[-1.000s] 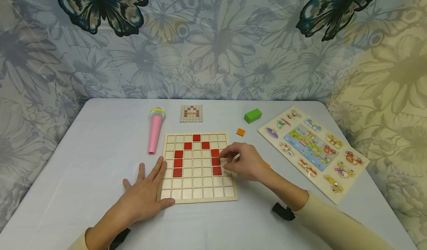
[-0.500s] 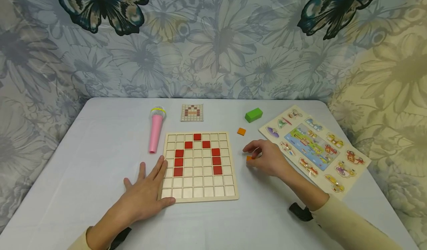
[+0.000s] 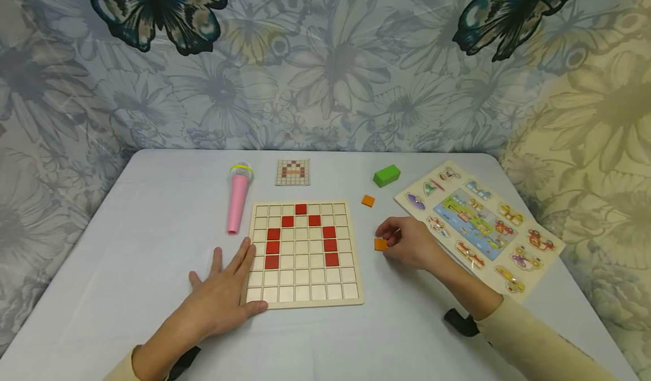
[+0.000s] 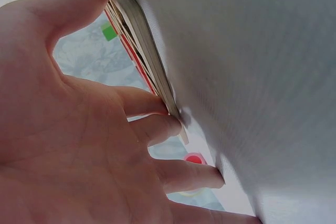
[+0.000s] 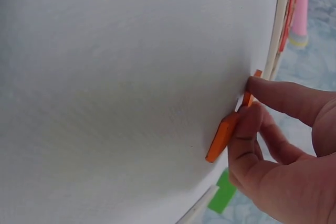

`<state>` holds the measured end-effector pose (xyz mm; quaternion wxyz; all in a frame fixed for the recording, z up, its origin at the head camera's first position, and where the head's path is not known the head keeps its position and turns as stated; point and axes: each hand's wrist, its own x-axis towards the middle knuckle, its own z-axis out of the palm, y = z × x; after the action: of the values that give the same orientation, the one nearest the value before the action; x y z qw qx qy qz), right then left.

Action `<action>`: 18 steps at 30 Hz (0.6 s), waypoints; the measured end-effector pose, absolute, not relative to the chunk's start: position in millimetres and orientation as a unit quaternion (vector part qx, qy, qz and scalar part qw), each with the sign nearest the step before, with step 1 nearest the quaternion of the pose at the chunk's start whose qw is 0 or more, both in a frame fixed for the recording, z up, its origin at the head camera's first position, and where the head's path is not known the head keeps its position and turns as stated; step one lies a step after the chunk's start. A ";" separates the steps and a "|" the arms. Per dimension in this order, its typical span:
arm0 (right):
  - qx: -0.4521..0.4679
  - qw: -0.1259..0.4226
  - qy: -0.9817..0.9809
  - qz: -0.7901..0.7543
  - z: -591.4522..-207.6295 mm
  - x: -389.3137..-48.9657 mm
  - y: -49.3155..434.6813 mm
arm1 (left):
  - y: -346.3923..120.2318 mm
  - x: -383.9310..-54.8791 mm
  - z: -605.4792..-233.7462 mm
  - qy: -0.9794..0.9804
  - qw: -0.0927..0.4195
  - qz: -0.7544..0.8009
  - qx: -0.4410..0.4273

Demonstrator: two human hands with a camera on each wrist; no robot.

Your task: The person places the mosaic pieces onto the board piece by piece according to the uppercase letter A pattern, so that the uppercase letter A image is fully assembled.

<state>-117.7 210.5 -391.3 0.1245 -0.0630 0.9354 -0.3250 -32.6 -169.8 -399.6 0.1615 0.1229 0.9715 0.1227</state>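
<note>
My left hand [image 3: 216, 302] lies spread at the left side of a wooden grid board [image 3: 302, 278], thumb at its front corner and fingertips along its edge. Several red square tiles [image 3: 330, 245] form an arch in the board's cells. To the right of the board, the thumb and index finger of my right hand [image 3: 411, 244] pinch an orange square tile [image 3: 380, 244] close over the white tablecloth. The right wrist view shows another orange tile [image 5: 222, 137] beside the index finger, which the hand covers in the head view. A further orange tile [image 3: 368, 200] lies beyond the right hand.
A pink toy microphone [image 3: 237, 200] lies left of the board, and a small pattern card [image 3: 292, 172] lies behind it. A green block [image 3: 386, 176] stands at the back right, near a picture puzzle board [image 3: 529, 242] set at an angle.
My right hand has moved right, from the board's right side to the orange tile, and now pinches it. The left hand has stayed at the board's edge.
</note>
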 end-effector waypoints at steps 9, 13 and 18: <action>-0.049 0.132 0.936 -0.323 -392.2 -120.0 210.2 | -170.2 -32.8 -400.2 0.972 0.160 0.120 0.123; -0.037 0.133 0.935 -0.327 -391.5 -120.4 207.4 | -170.1 -32.8 -400.3 0.972 0.161 0.122 0.122; -0.041 0.125 0.935 -0.329 -391.4 -121.7 203.2 | -170.2 -32.4 -399.0 0.971 0.163 0.123 0.122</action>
<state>-121.7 203.2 -391.4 0.1245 -0.0413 0.9351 -0.3292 -32.4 -170.2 -399.0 0.1632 0.1224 0.9713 0.1226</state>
